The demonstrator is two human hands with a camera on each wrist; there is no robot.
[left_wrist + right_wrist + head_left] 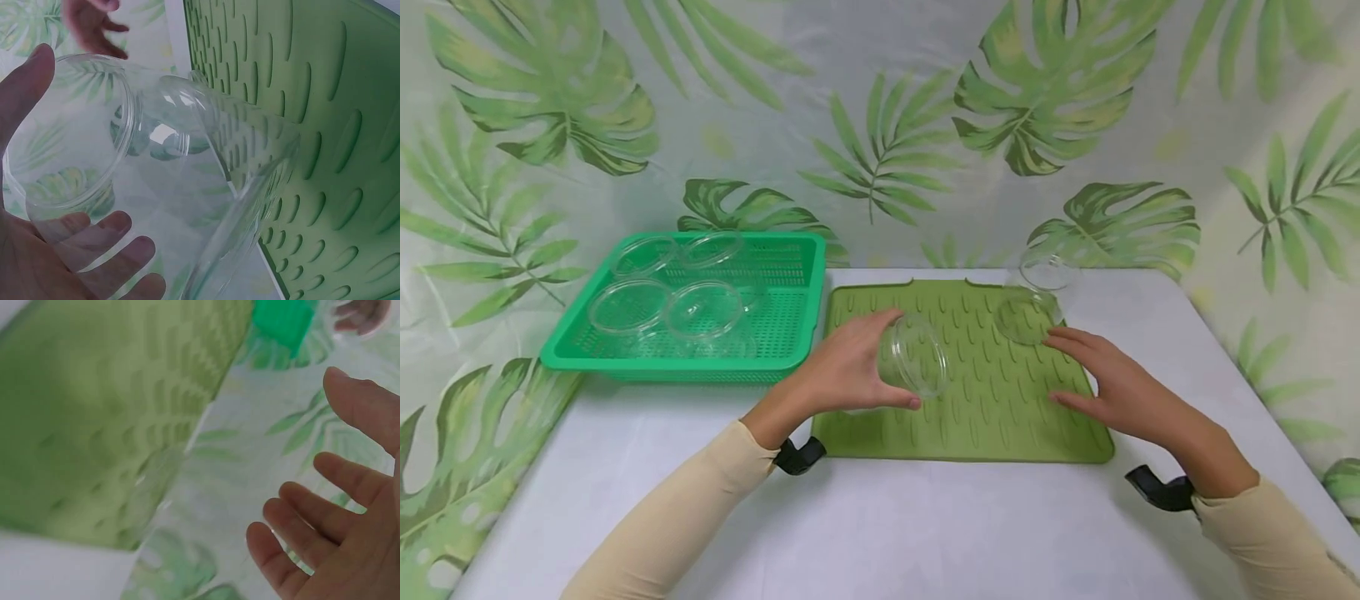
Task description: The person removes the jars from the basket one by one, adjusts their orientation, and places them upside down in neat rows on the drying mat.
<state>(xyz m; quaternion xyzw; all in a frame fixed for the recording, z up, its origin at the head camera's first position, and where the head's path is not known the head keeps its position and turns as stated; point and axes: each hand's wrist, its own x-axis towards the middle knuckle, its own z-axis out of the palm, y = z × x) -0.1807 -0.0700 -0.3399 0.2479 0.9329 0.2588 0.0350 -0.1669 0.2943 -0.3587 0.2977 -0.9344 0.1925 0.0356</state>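
In the head view my left hand (pixel 850 362) holds a clear glass cup (pixel 917 354) tilted on its side above the mat, its round end facing right. The left wrist view has the thumb on one side of this cup (pixel 187 165) and the fingers spread along the other. My right hand (pixel 1123 392) is over the mat's right side, thumb and fingers apart. Just beyond its fingertips stands another clear cup (pixel 1028 312); whether they touch it is hard to tell. In the right wrist view the palm and fingers (pixel 303 522) show nothing held.
A ribbed green drying mat (pixel 977 417) lies on the white table (pixel 925 525). At left, a green plastic basket (pixel 685 367) holds several similar clear cups (pixel 703 310). Leaf-patterned cloth (pixel 880 125) hangs behind the table.
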